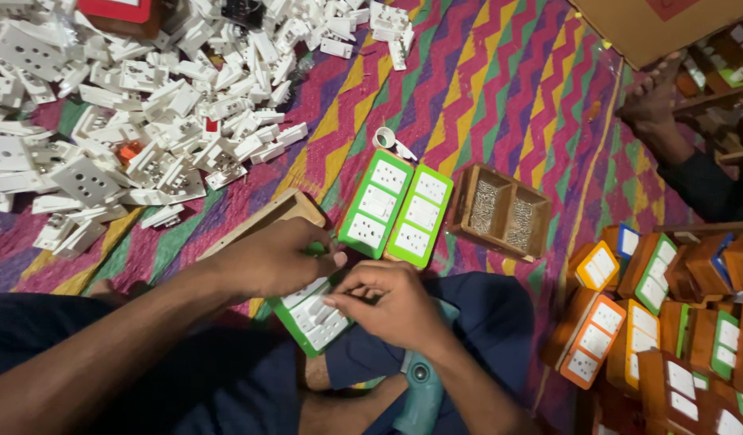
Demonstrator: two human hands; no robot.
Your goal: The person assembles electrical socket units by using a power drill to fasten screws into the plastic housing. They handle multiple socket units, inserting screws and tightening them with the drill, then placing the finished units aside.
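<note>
Holding a green-framed switch plate over the lap, the left hand is curled closed along the plate's upper edge, thumb pressing down on it, while the right hand pinches something small against the plate's white face with fingertips drawn together; what sits between those fingertips is too small to tell. By the look of it, the step in hand is fitting or fastening a part into this plate, and the next move would call for a steady left-hand grip so the plate does not tilt while the right hand works. Just beyond the right hand lie two more green-framed plates side by side on the zigzag cloth, with a small wooden tray of screws beside them. A teal power screwdriver rests below the right wrist. Far beyond the left hand spreads a heap of white socket parts; to the right of the right hand stand finished wooden switch boxes. Another person's hand rests well apart.
</note>
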